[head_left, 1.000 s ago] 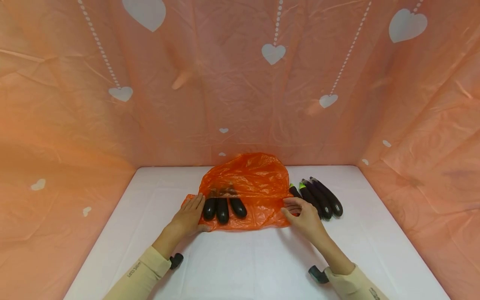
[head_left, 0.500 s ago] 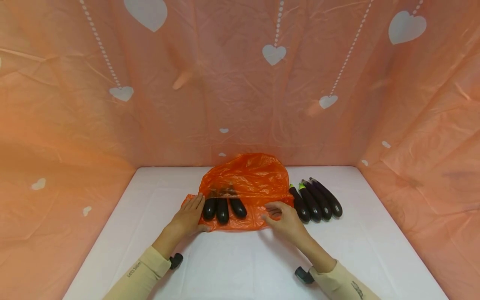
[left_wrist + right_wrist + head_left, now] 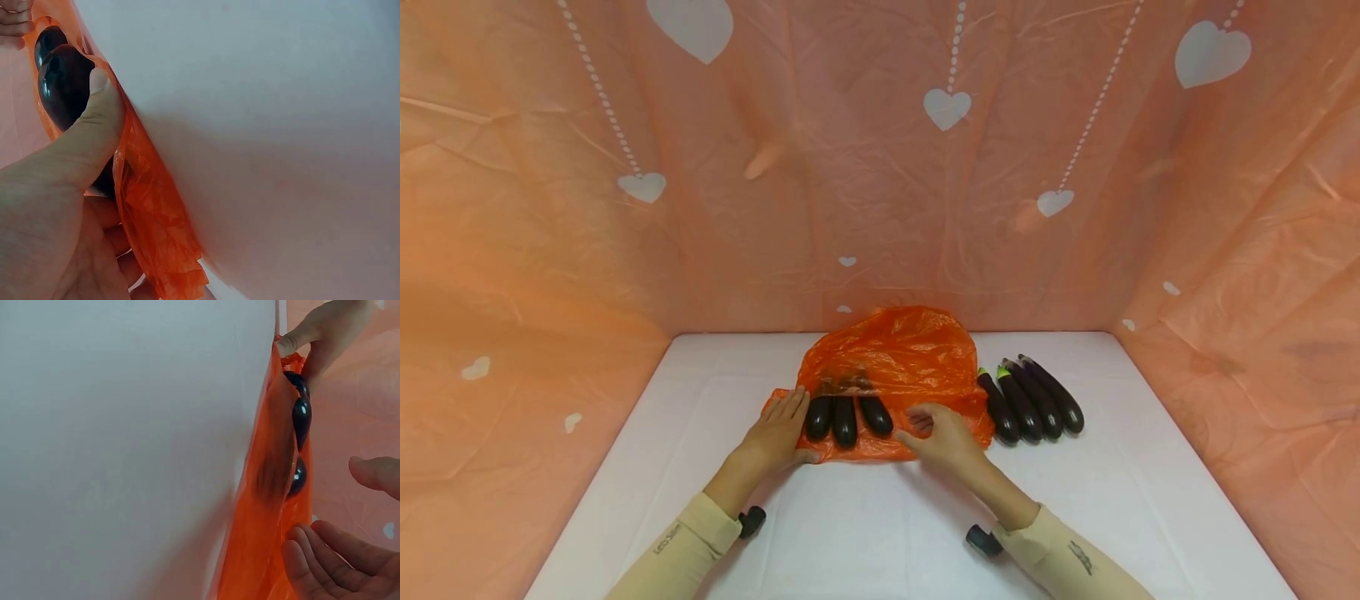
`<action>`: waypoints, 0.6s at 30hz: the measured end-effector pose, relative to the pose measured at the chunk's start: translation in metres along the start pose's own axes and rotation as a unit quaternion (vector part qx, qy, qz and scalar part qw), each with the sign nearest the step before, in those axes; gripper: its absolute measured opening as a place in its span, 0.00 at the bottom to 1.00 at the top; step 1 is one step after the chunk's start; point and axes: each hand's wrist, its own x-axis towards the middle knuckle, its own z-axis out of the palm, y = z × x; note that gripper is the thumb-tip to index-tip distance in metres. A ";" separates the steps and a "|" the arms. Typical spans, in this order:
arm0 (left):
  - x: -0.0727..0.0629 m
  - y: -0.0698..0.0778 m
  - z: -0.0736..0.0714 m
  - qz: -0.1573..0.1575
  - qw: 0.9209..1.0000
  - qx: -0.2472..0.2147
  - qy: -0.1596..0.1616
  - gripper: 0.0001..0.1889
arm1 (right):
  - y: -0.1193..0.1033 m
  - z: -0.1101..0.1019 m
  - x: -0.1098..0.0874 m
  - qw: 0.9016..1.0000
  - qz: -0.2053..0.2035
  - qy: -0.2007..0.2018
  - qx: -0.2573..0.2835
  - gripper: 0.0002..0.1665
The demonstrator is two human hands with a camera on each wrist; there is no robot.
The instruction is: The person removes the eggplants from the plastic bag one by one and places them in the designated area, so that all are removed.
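An orange plastic bag (image 3: 917,350) lies at the middle of the table. Three dark eggplants (image 3: 845,421) lie in its mouth, rounded ends toward me, their far ends seen dimly through the film. My left hand (image 3: 775,433) holds the bag's left edge, fingers lying along it, thumb at the near rim. In the left wrist view that thumb (image 3: 100,106) sits beside the nearest eggplant (image 3: 59,87). My right hand (image 3: 947,442) hovers over the bag's right part, thumb and fingers apart and loosely bent, nothing between them; the right wrist view shows the fingertips close to the film.
Several more eggplants (image 3: 1037,408) lie side by side on the white table (image 3: 865,533), right of the bag. An orange sheet (image 3: 880,217) with pale hearts walls in the back and both sides. A black wrist camera (image 3: 983,540) hangs under the right sleeve.
My right hand has left the bag's right edge and moved left across it toward the eggplants in the bag. The bag's right corner shows again. My left hand has stayed in place.
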 end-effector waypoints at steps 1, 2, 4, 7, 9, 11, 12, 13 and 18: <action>0.000 0.000 0.000 0.000 1.000 0.001 0.000 0.56 | 0.000 0.001 0.001 1.000 0.000 -0.005 -0.004 0.28; 0.000 0.000 0.000 -0.001 1.000 0.002 -0.001 0.56 | -0.001 0.002 0.003 1.000 0.003 -0.011 -0.007 0.29; 0.000 0.001 -0.001 0.000 1.000 0.003 -0.001 0.55 | -0.002 0.004 0.005 1.000 0.004 -0.019 -0.012 0.30; 0.000 0.001 -0.003 0.002 1.000 0.002 -0.002 0.56 | -0.004 0.008 0.009 1.000 0.001 -0.028 -0.013 0.32; 0.000 0.002 -0.003 0.004 1.000 0.002 -0.002 0.56 | -0.005 0.010 0.012 0.999 -0.001 -0.032 -0.012 0.32; 0.000 0.002 -0.004 0.005 1.000 0.002 -0.003 0.56 | -0.005 0.012 0.015 0.999 -0.001 -0.036 -0.012 0.32; 0.000 0.002 -0.004 0.004 1.000 0.003 -0.004 0.56 | -0.005 0.013 0.016 0.999 -0.001 -0.038 -0.013 0.33; 0.000 0.002 -0.004 0.006 1.000 0.002 -0.002 0.56 | -0.005 0.014 0.017 0.999 0.001 -0.040 -0.014 0.33; -0.001 0.002 -0.003 0.002 1.000 0.004 -0.005 0.55 | -0.005 0.017 0.021 0.998 0.004 -0.051 -0.019 0.33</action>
